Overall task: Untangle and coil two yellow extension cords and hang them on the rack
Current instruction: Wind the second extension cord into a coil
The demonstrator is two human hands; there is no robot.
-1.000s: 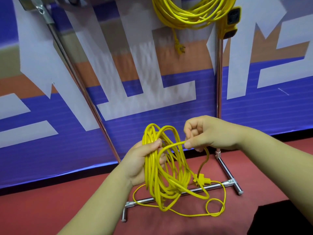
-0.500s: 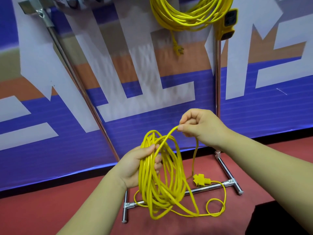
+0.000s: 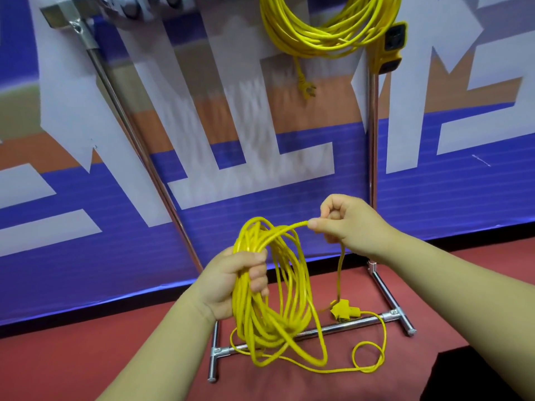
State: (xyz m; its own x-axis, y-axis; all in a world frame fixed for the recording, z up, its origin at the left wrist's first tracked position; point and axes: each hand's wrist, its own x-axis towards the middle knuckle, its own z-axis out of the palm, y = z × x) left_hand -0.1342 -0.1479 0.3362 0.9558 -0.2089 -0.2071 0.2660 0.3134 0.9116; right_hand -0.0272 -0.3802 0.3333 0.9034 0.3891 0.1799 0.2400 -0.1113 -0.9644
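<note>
— Where is the loose cord?
— The coil [image 3: 272, 308] hangs from the left hand [image 3: 231, 282], whose fingers curl round the bunched loops near their top. The lower loops droop in front of the base bar [image 3: 341, 327] of the rack [image 3: 373, 140]. Whether they touch the floor [image 3: 86, 369] I cannot tell.
— And the right hand?
— The right hand [image 3: 350, 227] pinches one strand [image 3: 289, 227] between thumb and forefinger, just right of the coil's top, with its other fingers curled in. From the pinch the strand arcs left into the coil and also drops down to the plug [image 3: 346, 311].
— Where does the plug sit?
— At the base bar, toward its right end. Slack runs from it over the red floor, curls into a small loop before the bar's right end, then trails back left under the coil.
— The other cord?
— The hung cord [image 3: 324, 30] is coiled at the top of the rack, beside the right post. Its socket block [image 3: 390, 50] lies against that post, and its plug end [image 3: 308, 89] dangles below the loops. A blue, white and orange banner [image 3: 448, 204] stands behind.
</note>
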